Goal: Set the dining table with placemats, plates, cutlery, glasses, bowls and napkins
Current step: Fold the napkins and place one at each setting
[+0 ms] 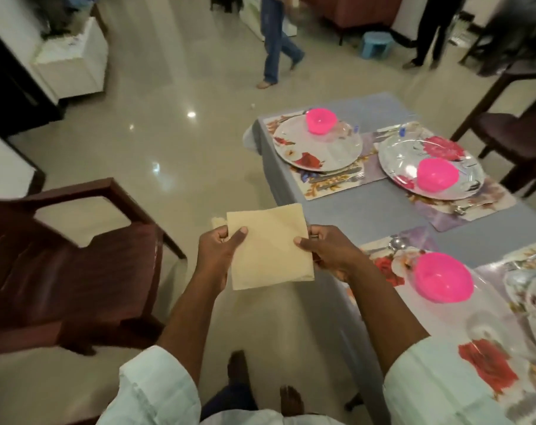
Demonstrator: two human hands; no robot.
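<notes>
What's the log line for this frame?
left hand: holds napkin | right hand: holds napkin | napkin: off table | bowls: three placed

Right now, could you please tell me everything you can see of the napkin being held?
The napkin is a pale cream square, seemingly soft paper or cloth, with faint creases. It is held flat and slightly tilted above the floor, beside the table's corner. The left hand pinches its left edge and the right hand its right edge. Another layer peeks out behind its upper left.
</notes>
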